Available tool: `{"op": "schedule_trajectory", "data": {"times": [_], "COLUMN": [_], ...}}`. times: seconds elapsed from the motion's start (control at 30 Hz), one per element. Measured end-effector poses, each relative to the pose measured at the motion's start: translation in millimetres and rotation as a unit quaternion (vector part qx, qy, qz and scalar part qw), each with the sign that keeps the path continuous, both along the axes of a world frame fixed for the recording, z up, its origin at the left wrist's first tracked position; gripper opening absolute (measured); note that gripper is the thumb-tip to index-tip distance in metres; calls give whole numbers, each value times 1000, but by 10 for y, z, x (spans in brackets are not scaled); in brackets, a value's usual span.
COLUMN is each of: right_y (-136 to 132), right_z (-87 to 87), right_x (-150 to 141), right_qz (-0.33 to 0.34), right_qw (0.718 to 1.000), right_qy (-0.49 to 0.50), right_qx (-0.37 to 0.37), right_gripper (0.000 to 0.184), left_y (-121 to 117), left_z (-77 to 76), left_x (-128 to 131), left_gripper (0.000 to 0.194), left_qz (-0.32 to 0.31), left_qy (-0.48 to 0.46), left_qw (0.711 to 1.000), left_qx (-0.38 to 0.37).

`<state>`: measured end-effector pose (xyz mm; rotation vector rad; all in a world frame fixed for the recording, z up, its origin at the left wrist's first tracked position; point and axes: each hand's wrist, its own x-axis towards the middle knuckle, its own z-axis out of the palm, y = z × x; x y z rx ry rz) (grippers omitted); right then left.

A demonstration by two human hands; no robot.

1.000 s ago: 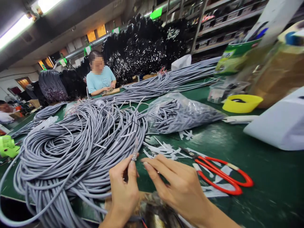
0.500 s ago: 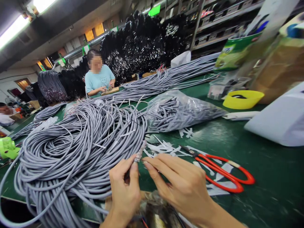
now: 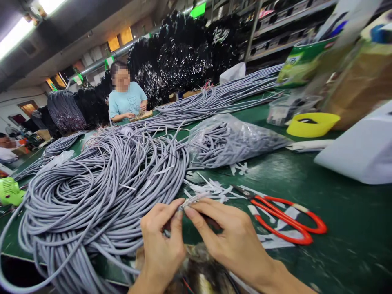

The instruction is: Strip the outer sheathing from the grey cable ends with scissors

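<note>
A grey cable's stripped end point(image 3: 193, 199), silvery like braided shielding, points to the right between my hands. My left hand point(image 3: 163, 234) is closed around the cable just behind the stripped part, thumb and forefinger pinching it. Thumb and fingers of my right hand point(image 3: 228, 232) pinch the silvery end itself, close against the left fingertips. Behind the hands lie white strips point(image 3: 211, 188) of cut material. Red-handled scissors point(image 3: 284, 216) rest to the right of my right hand, blades toward the strips. A large coil of grey cables point(image 3: 92, 188) fills the table's left side.
A clear plastic bag point(image 3: 235, 141) of short grey pieces lies mid-table. A yellow ring-shaped holder point(image 3: 312, 124), a clear box point(image 3: 289, 110) and a white sheet point(image 3: 361, 147) stand at right. A co-worker point(image 3: 127, 96) sits across the green table point(image 3: 352, 228).
The stripped cable end has tipped from pointing upward to pointing right. My right fingers have moved from beside it to grip it.
</note>
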<state>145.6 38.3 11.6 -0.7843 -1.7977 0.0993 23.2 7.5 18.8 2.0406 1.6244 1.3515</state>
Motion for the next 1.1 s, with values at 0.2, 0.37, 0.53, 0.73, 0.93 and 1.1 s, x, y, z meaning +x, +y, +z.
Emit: {"op": "schedule_trajectory", "data": {"times": [0.2,0.37,0.53,0.73,0.93,1.1], "right_y": [-35,-23,-65,14,-101,-170], "right_z": [-21,-46,-38,-36,-15,16], "right_x": [-12,-19,-31,-2,-58,-45], "right_qz": [-38,-26,-35,-18,-19,30], "right_qw": [995,996,998,991,992,988], "right_qy": [3,-1,22,-4,12,12], "right_qx": [93,84,46,134,125,151], "right_gripper": [20,20,19,16,21,23], "left_y": [-12,-21,-33,-32,58,173], "left_z": [28,0,-21,-40,-72,-26], "left_x": [27,34,37,39,40,-65], "left_gripper": [25,26,30,30,31,27], "left_qz": [-14,1,42,34,80,84], "left_qy": [-45,-20,81,64,148,15], "left_qw": [999,1000,993,996,984,996], "left_qx": [-16,5,73,47,53,-25]}}
